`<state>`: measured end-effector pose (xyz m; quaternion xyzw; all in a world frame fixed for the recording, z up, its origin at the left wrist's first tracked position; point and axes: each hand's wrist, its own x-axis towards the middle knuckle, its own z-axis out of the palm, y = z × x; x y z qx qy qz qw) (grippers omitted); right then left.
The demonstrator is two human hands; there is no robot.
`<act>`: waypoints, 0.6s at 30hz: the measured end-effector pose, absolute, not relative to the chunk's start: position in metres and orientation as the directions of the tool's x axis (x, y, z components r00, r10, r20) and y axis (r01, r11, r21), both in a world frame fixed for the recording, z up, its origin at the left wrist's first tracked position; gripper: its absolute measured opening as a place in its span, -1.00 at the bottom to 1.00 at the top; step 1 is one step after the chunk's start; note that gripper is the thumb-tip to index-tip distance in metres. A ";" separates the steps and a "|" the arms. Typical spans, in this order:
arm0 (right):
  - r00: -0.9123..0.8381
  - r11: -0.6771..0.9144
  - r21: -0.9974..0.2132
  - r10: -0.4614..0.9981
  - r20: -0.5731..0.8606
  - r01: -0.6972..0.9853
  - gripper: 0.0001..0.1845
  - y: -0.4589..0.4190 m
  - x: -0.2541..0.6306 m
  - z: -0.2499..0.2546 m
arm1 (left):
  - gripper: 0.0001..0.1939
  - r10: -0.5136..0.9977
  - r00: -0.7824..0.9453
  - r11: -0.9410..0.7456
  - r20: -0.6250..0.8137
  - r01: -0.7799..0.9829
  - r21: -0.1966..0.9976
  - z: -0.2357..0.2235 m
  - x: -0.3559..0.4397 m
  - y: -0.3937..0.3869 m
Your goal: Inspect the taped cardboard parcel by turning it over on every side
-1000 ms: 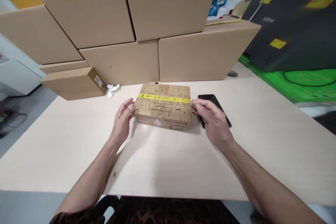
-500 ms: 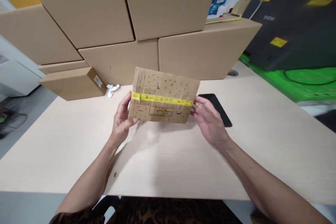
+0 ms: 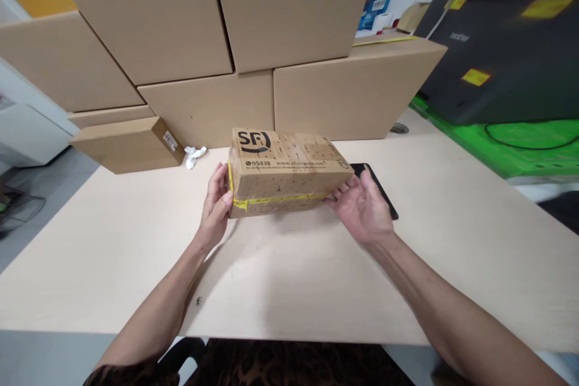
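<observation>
A brown cardboard box (image 3: 289,163) is held tilted just above the table between my two hands. Black "SF" lettering marks its upper face, and a strip of yellow tape (image 3: 284,199) runs along its lower side. My left hand (image 3: 215,208) grips the left end, thumb on the near corner and fingers behind. At the right end, my right hand (image 3: 362,208) supports the lower corner with its fingertips under the edge, thumb raised and palm turned up. Behind that hand lies a flat black device (image 3: 382,196), partly covered.
Large cardboard boxes (image 3: 203,108) are stacked along the back of the pale table (image 3: 136,265). A smaller flat box (image 3: 131,148) and crumpled white paper (image 3: 194,157) sit at the left. A dark machine (image 3: 497,42) rests on a green base (image 3: 502,145) at the right.
The box has been rolled so the face with the black lettering now shows on top and the taped face points lower. My right hand has turned palm up with its thumb lifted.
</observation>
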<state>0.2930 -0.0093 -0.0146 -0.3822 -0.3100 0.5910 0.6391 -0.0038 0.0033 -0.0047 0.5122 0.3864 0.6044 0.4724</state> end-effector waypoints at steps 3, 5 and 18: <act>0.144 0.052 -0.862 0.989 -0.025 -0.504 -0.42 -0.012 0.294 -0.010 | -0.22 0.948 -0.029 -0.317 0.318 -0.187 0.930 0.002 -0.006 0.003; 0.185 0.083 -0.858 0.983 -0.014 -0.507 -0.41 -0.012 0.298 -0.008 | -0.33 0.949 -0.043 -0.314 0.312 -0.212 0.926 0.007 -0.008 0.002; 0.216 0.035 -0.930 0.975 -0.048 -0.366 -0.54 -0.010 0.300 -0.011 | -0.42 0.996 -0.033 0.072 -0.080 -0.196 0.978 0.001 -0.007 0.005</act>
